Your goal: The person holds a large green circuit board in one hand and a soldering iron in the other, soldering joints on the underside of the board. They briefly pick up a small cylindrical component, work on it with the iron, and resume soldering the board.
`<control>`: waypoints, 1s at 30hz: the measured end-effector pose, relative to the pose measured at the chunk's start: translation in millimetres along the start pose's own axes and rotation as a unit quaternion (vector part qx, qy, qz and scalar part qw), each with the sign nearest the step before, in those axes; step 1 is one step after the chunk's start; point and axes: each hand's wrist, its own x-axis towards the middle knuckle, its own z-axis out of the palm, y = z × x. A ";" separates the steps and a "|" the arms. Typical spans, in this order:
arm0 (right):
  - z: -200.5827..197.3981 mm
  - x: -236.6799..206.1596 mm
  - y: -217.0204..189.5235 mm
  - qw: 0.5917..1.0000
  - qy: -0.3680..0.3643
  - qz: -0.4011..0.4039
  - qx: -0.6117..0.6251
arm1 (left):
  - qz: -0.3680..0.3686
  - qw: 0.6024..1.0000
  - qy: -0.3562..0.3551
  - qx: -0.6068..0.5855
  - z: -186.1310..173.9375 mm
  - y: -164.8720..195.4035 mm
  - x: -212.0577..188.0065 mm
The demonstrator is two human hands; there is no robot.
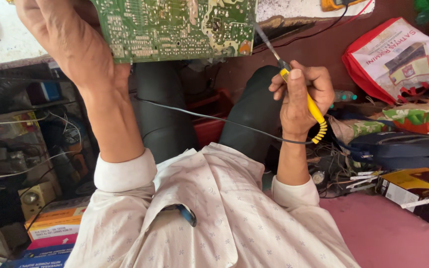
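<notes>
Head view: the left hand (70, 39) grips the green circuit board (175, 27) at its left edge, holding it over the white surface (6, 44). The right hand (301, 94) is closed around a yellow soldering iron (304, 97) — its tip touches the board's right edge, and its black cord (214, 119) trails across the lap.

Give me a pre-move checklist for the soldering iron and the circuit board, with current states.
1. Left hand holds the green circuit board at its left edge: ok.
2. Right hand wrapped around the yellow soldering iron handle: ok.
3. Iron tip at the board's right edge: ok; actual contact with a joint: cannot tell.
4. Black cord hangs clear of the tip, draped across the lap: ok.
5. Board lying flat on the white bench: cannot tell.
6. Tip heated: cannot tell.
</notes>
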 end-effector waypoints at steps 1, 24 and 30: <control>-1.8 1.4 0.6 1.000 0.003 -0.004 0.005 | -0.001 1.000 -0.005 -0.005 -0.3 -0.9 0.2; -8.0 9.0 2.9 1.000 -0.007 -0.001 -0.006 | 0.025 0.998 -0.048 0.009 -10.0 -6.8 12.3; -7.7 6.0 4.0 1.000 -0.004 -0.003 -0.002 | 0.034 0.997 -0.068 0.028 -11.0 -6.0 14.9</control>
